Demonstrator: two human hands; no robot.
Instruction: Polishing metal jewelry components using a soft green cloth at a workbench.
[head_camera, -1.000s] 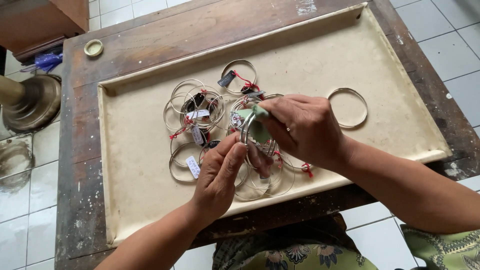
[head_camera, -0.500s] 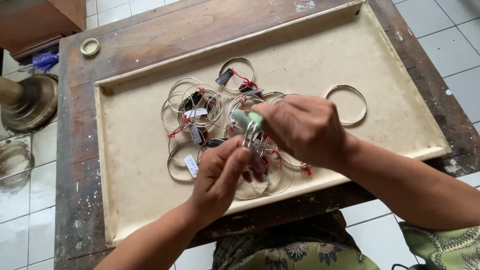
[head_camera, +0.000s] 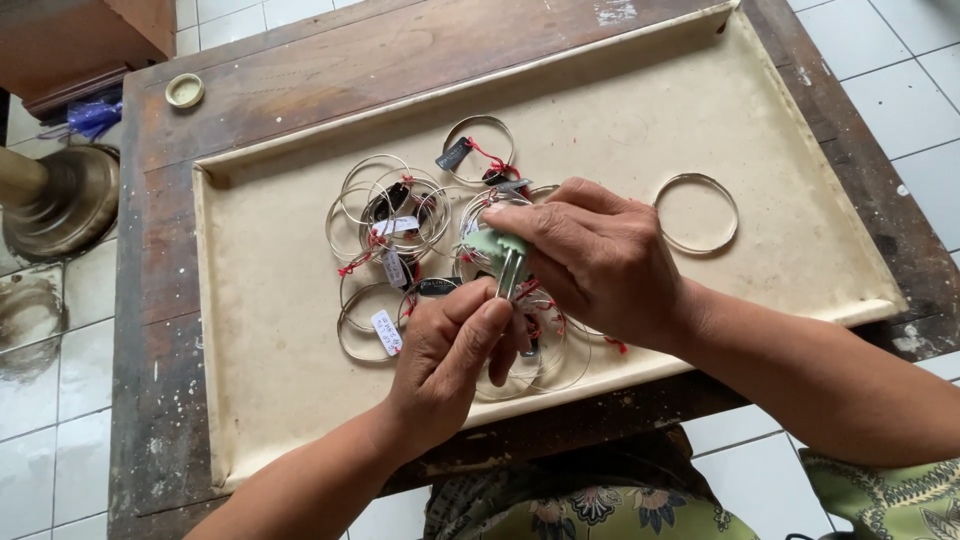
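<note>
Pinching a thin bangle, the left hand (head_camera: 450, 360) is closing its fingers near the tray's (head_camera: 260, 420) front edge. Just beyond, the right hand (head_camera: 590, 260) is gripping a pale green tool (head_camera: 502, 250) over the heap of tagged bangles (head_camera: 400, 220). Farther right, a single bangle (head_camera: 697, 213) is lying apart.

Left hand (head_camera: 450, 355) has risen to the green tool (head_camera: 500, 245).

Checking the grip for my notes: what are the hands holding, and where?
Right hand pinches a small green-handled tool at its handle; left hand touches its metal tip.
</note>
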